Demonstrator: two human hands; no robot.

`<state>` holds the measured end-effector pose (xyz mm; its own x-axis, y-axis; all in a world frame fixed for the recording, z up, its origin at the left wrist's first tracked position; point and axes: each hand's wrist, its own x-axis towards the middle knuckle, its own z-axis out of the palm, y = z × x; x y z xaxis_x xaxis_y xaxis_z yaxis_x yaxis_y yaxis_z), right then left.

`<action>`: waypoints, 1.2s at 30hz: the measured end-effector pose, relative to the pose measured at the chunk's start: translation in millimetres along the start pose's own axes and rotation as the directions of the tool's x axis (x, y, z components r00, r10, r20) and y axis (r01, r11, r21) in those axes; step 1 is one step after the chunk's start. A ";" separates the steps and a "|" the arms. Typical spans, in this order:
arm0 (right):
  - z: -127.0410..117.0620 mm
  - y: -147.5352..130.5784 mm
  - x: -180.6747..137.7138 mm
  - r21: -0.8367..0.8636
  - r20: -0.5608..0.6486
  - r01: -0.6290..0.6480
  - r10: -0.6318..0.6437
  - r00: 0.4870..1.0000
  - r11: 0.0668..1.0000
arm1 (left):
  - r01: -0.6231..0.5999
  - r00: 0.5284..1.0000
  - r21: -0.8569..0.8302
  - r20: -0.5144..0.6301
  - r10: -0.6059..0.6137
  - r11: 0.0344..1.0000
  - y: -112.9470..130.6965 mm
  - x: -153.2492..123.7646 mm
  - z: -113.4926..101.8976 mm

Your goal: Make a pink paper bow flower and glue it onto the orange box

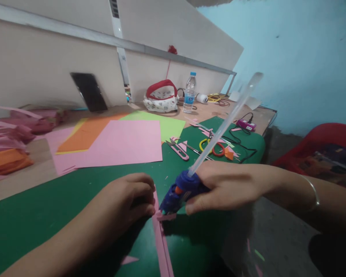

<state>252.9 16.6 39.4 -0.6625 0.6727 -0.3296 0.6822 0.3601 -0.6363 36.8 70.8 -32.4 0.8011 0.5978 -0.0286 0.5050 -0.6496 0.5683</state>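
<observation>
Here, a broad green mat point(46, 207) covers the near part of the table point(40, 154), with a beige wall panel point(31, 65) standing behind it. A big pink sheet point(118, 144) lies past the mat, overlapping an orange sheet point(86, 134) and a light green sheet point(170, 125). Further back sit a red-trimmed pouch point(161, 98) and, just beside it, a water bottle point(189, 92); a dark phone point(89, 92) leans against the panel. Near the middle of the mat lie scissors with yellow and red handles point(212, 148) and small pink snips point(177, 149). The right hand point(227, 186) is wrapped around a blue glue gun point(181, 192), fingers closed on its body, with a long clear glue stick point(227, 121) slanting up out of the back. The nozzle points down to the left and meets a narrow pink paper strip point(161, 238) that runs along the mat toward the near edge. The left hand point(129, 200) is curled, fingertips pressing the top end of that strip to the mat, right next to the nozzle.
</observation>
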 end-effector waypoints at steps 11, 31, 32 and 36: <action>6.6 -11.3 -12.5 -0.043 0.069 -0.043 0.046 0.997 0.998 | 0.085 0.995 0.004 -0.049 -0.085 0.996 8.7 -3.0 10.0; 0.9 -2.6 -4.6 0.018 0.001 -0.069 0.069 0.998 0.997 | 0.087 0.995 0.082 -0.057 -0.083 0.993 10.8 -4.4 11.2; 1.1 -3.4 -5.1 0.022 0.001 -0.070 0.070 0.998 0.997 | 0.083 0.995 0.086 -0.067 -0.078 0.993 10.2 -5.3 11.7; 1.4 -4.1 -6.3 0.040 -0.017 -0.038 0.039 0.999 0.998 | 0.073 0.992 0.058 -0.110 -0.066 0.996 7.2 -6.4 14.1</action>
<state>253.8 10.0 43.1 -0.6299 0.6970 -0.3425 0.6943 0.3078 -0.6506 39.8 55.6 -39.7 0.7258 0.6875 0.0247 0.5798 -0.6307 0.5159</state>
